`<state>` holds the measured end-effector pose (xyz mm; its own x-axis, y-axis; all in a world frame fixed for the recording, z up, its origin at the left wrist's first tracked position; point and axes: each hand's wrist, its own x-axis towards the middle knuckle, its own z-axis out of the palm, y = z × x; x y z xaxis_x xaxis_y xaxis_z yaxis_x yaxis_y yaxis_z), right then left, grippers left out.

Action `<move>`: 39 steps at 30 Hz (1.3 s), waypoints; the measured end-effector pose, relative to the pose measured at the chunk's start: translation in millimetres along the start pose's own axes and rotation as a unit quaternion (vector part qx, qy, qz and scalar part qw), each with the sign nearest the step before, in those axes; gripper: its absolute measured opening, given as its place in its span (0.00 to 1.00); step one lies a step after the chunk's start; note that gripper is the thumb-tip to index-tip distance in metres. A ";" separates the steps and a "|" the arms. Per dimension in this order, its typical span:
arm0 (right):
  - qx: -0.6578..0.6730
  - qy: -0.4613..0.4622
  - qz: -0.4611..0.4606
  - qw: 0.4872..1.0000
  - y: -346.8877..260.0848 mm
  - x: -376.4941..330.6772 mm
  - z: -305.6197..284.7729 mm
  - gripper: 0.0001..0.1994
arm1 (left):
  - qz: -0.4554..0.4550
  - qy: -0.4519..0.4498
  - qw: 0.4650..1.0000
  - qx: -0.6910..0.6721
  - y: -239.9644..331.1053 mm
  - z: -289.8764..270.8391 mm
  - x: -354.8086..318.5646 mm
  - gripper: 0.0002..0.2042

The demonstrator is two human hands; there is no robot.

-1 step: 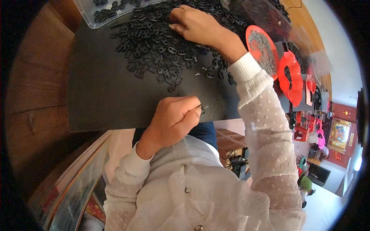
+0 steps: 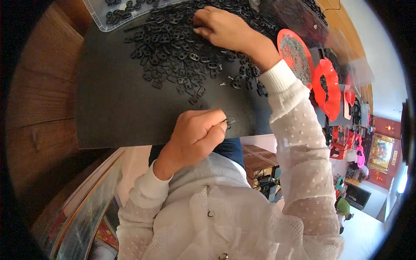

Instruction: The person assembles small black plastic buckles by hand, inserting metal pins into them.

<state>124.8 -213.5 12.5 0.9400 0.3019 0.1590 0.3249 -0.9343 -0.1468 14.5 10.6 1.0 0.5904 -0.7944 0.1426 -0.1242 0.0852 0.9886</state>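
My left hand (image 2: 197, 132) is closed in a pinch near the table's front edge. Between thumb and forefinger it grips a small black cord-lock piece (image 2: 228, 124), mostly hidden by the fingers, with a thin metal spring (image 2: 232, 121) sticking out to the right. Farther off, my right hand (image 2: 225, 29) is over the large pile of black oval two-hole plastic pieces (image 2: 173, 47). Its fingers curl in toward the thumb among the pieces, and whatever is between their tips cannot be made out. Some loose springs (image 2: 222, 84) lie below the pile.
A red plate (image 2: 308, 56) heaped with small springs sits right of my right forearm, beside a red wavy-rimmed dish (image 2: 333, 91) with black pieces. At the far left stands a clear plastic tray (image 2: 104, 27) holding more black pieces. Dark tabletop (image 2: 112, 112) shows at left.
My right hand has shifted slightly to the right over the pile. The left hand keeps its pinch on the black piece in nearly the same spot.
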 end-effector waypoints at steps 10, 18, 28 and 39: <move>0.001 -0.015 0.014 1.000 26.9 -37.3 -19.4 0.12 | 0.001 -0.030 0.999 0.024 1.7 -3.3 0.6 0.06; 0.069 0.013 -0.017 0.997 13.7 -30.2 -23.1 0.09 | 0.011 -0.015 0.999 0.038 -0.1 -0.8 -0.9 0.06; 0.024 0.016 0.024 0.999 12.4 -25.5 -16.2 0.08 | 0.015 -0.015 0.999 0.029 -0.2 -0.4 -1.1 0.06; 0.051 -0.014 0.012 0.999 3.7 -31.0 -44.9 0.07 | 0.016 0.009 0.999 0.029 -0.6 1.2 -1.1 0.08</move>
<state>92.1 -234.8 50.8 0.9498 0.2861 0.1267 0.3097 -0.9176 -0.2494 13.0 10.7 0.1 0.5994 -0.7812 0.1746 -0.1891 0.0737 0.9792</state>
